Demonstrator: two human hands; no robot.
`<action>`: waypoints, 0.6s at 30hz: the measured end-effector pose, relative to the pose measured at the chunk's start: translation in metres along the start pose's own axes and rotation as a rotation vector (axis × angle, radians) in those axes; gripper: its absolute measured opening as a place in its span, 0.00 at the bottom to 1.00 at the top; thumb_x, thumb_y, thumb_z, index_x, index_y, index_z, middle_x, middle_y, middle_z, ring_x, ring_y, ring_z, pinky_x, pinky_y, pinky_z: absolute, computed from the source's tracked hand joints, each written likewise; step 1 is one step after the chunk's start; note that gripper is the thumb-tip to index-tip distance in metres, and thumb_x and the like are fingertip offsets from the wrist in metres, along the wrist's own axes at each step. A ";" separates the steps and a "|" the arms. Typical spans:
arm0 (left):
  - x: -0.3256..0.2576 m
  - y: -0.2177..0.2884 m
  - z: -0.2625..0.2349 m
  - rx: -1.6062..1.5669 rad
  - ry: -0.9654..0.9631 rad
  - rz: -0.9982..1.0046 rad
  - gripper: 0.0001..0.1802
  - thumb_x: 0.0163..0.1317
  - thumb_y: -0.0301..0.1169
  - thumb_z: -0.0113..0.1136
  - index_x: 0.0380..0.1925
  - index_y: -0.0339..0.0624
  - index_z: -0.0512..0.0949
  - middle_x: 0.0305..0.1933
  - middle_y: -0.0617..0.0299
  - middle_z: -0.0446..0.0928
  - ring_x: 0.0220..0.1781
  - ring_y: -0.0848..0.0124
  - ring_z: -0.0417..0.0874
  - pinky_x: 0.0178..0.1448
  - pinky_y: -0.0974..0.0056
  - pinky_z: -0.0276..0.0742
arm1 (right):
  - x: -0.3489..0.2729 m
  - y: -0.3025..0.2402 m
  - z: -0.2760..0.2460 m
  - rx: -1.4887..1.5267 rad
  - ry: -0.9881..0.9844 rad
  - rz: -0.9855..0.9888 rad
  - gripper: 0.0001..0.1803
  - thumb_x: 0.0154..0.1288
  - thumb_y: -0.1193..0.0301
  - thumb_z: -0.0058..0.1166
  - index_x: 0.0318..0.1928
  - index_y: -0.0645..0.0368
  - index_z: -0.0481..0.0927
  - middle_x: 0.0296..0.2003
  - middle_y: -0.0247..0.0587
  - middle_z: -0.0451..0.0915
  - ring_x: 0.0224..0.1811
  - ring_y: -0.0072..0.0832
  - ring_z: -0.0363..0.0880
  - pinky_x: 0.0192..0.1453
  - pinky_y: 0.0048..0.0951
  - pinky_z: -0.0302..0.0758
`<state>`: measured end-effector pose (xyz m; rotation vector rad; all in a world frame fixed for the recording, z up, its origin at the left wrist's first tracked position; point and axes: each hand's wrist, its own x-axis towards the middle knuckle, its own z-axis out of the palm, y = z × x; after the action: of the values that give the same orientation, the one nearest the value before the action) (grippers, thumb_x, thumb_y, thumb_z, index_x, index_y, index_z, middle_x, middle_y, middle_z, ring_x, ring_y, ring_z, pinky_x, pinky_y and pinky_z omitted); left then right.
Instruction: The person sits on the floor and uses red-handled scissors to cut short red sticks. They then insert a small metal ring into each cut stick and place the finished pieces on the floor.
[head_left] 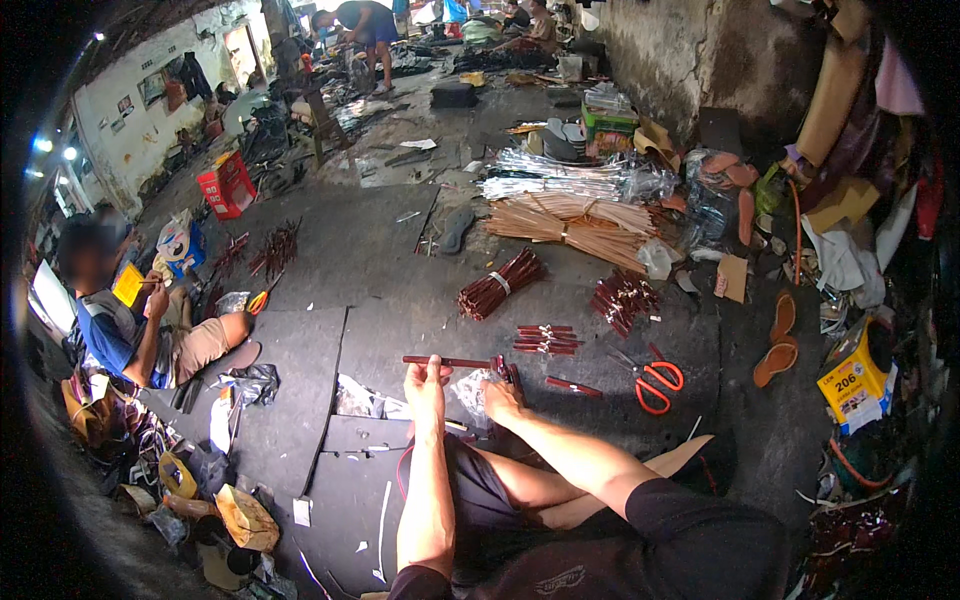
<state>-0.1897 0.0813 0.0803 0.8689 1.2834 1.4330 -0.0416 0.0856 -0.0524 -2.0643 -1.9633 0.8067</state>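
Observation:
My left hand (425, 381) pinches a thin dark red strap (445, 361) held level over the dark floor mat (300, 370). My right hand (499, 396) grips the strap's other end together with a small bunch of similar red pieces (508, 371). Just beyond lie short red strap pieces in a row (545, 340) and one loose piece (573, 386). Red-handled scissors (655, 383) lie to the right of my right hand. A tied bundle of dark red straps (500, 283) rests farther out.
A seated person (130, 320) works at the left near a red bundle (272, 250). Tan and clear-wrapped strap bundles (575, 205) lie at the back. Sandals (778, 345), a yellow box (852, 380) and clutter line the right. Another person (365, 30) bends over far back.

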 end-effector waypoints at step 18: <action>0.007 0.017 -0.003 -0.222 0.117 0.013 0.12 0.72 0.38 0.56 0.43 0.42 0.78 0.35 0.62 0.81 0.36 0.76 0.80 0.45 0.69 0.77 | 0.015 0.012 -0.012 0.645 0.191 -0.237 0.09 0.63 0.66 0.63 0.37 0.60 0.84 0.34 0.38 0.82 0.31 0.28 0.80 0.36 0.32 0.77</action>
<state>-0.1980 0.0879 0.0951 0.6543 1.1787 1.6213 -0.0254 0.1018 -0.0525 -1.4465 -1.5326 0.9816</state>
